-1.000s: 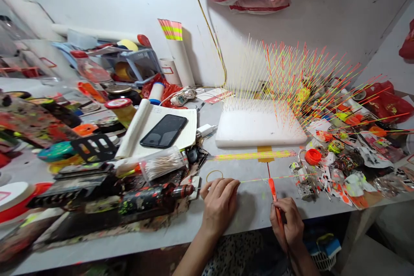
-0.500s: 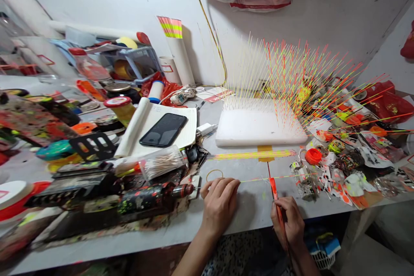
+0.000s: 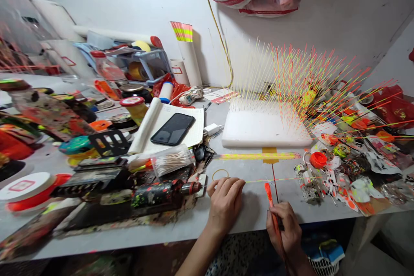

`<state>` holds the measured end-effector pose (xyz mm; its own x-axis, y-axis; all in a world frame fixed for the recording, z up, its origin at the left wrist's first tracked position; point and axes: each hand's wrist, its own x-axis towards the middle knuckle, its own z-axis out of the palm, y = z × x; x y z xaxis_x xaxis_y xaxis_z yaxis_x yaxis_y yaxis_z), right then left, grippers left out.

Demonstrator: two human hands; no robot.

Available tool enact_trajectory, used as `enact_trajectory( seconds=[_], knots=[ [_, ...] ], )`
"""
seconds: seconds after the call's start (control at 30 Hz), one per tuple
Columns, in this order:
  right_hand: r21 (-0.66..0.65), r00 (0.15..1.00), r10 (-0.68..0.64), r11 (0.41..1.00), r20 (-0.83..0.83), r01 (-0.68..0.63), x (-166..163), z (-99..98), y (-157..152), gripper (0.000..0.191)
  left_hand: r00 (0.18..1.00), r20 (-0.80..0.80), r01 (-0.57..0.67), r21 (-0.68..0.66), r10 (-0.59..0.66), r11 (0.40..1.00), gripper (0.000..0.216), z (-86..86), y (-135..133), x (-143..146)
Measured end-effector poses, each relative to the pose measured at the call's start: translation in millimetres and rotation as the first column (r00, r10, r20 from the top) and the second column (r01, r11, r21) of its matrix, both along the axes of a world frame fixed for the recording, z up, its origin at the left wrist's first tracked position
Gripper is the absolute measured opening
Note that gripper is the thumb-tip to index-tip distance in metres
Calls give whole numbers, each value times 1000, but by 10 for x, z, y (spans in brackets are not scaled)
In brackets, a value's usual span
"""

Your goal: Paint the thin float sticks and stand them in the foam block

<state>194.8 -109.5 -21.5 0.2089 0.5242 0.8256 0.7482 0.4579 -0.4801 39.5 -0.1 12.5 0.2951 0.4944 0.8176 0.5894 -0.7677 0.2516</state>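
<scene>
My left hand (image 3: 224,202) rests on the grey table, its fingers closed around a thin stick (image 3: 294,179) banded in yellow-green and orange. The stick lies crosswise and runs out to the right of my fingers. A paintbrush (image 3: 270,198) with orange on its head is gripped in my right hand (image 3: 286,226); its tip points up at the stick, just below it. Whether tip and stick touch I cannot tell. Left of my left hand lies a paint-spattered dark cylindrical tool (image 3: 155,194), a thin shaft at its end. A dark line on the table passes under the stick.
A white foam block (image 3: 258,131) bristles with many coloured sticks. In front lies a row of painted sticks (image 3: 239,156) across brown tape (image 3: 270,151). An orange paint cap (image 3: 318,159) sits amid clutter at right. A phone (image 3: 174,129) lies on a notebook; cotton swabs (image 3: 174,159) are nearby.
My right hand has brought the brush head slightly left and down, from over the stick to just below it. My left hand keeps its hold. The whole view has shifted slightly.
</scene>
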Motion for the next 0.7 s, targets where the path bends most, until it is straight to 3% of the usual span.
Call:
enact_trajectory(
  seconds=[0.7],
  knots=[
    [-41,999,-37,998,21,38,9,-69,27,18,1000,25,-2,-17,2,1000,13,-17,-24,6]
  ],
)
